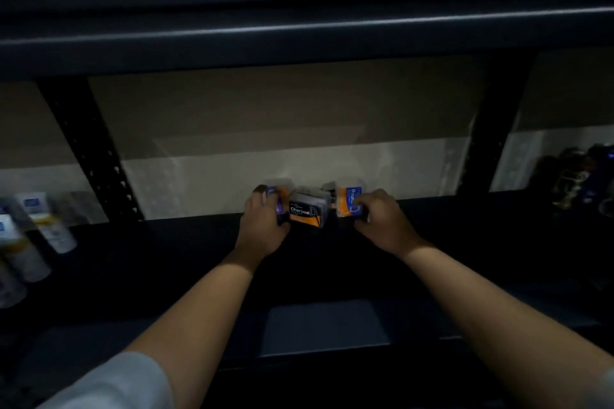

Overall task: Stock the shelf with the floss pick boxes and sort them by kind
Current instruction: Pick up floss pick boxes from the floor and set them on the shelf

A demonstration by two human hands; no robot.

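Observation:
Three small clear floss pick boxes sit in a row at the back of a dark shelf (166,262). The middle one is a black and orange box marked Charcoal (307,209). My left hand (264,221) is wrapped around a purple and orange box (280,197) at the left end of the row. At the right end my right hand (382,216) grips a blue and orange box (349,201). Something dark shows behind the Charcoal box; what it is cannot be told.
White tubes (50,226) lie on the shelf at the far left, beyond a black perforated upright (96,149). Dark bottles (578,176) stand at the far right past another upright (491,129). An upper shelf beam (299,36) runs overhead.

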